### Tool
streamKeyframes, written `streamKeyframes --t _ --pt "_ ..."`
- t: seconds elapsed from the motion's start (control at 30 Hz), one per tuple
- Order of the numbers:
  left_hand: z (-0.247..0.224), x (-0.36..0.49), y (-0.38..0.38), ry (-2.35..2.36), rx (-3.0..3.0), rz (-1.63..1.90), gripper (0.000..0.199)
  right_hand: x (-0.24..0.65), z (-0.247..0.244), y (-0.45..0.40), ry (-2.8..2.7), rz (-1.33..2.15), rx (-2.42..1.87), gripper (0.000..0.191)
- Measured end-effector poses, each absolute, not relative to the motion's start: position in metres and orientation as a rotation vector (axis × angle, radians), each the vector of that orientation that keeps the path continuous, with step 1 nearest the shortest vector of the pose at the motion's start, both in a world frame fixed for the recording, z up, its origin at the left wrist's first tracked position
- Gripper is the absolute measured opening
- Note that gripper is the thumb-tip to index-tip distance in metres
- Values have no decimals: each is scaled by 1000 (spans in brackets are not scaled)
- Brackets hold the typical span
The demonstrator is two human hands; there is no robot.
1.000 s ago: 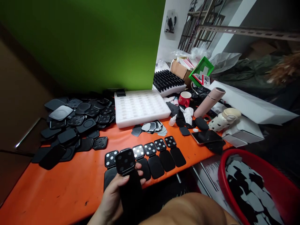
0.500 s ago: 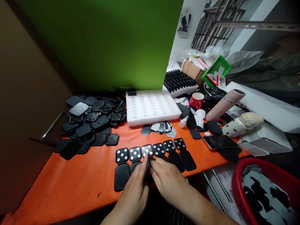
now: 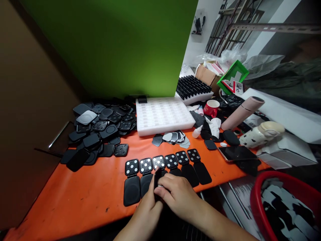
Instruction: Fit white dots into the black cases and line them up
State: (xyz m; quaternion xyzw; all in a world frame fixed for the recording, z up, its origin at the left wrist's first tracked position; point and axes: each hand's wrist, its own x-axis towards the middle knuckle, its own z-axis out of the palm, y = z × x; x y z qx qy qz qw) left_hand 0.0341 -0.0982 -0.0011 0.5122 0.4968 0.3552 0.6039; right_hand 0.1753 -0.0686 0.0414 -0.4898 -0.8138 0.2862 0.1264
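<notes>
My left hand (image 3: 147, 203) grips a thin black flat case piece (image 3: 156, 176), stood on edge above the table's front edge. Against its right face, my right hand (image 3: 179, 191) has its fingers curled, the thumb pressed to the index finger. A small pale ribbed edge shows by those fingertips; what it belongs to I cannot make out. Beyond the hands lies a row of several opened black hinged cases (image 3: 131, 166), their upper halves carrying white or grey dots. Their plain lower halves (image 3: 131, 190) point toward me, and my hands hide some of them.
More black cases (image 3: 100, 126) are heaped at the left. A white foam tray (image 3: 164, 115) stands at the back, with loose grey cut pieces (image 3: 176, 136) before it. At right are a small white bottle (image 3: 197, 132), red mug (image 3: 211, 107), phone (image 3: 237, 153) and red basin (image 3: 258, 201).
The held piece has tilted and its right face now meets the curled right fingers, which earlier were at its near edge. Both hands sit slightly lower. The row stays put.
</notes>
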Motion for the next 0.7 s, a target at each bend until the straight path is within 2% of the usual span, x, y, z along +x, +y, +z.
streamKeyframes --t 0.33,0.6,0.7 --pt "-13 31 -98 1203 1315 748 68 174 40 -77 -2476 700 -1577 24" --pt "-13 33 -101 1146 1130 809 67 174 33 -76 -2372 881 -1508 28" --pt "-16 31 -102 1184 1189 802 67 173 33 -76 -2439 835 -1546 27"
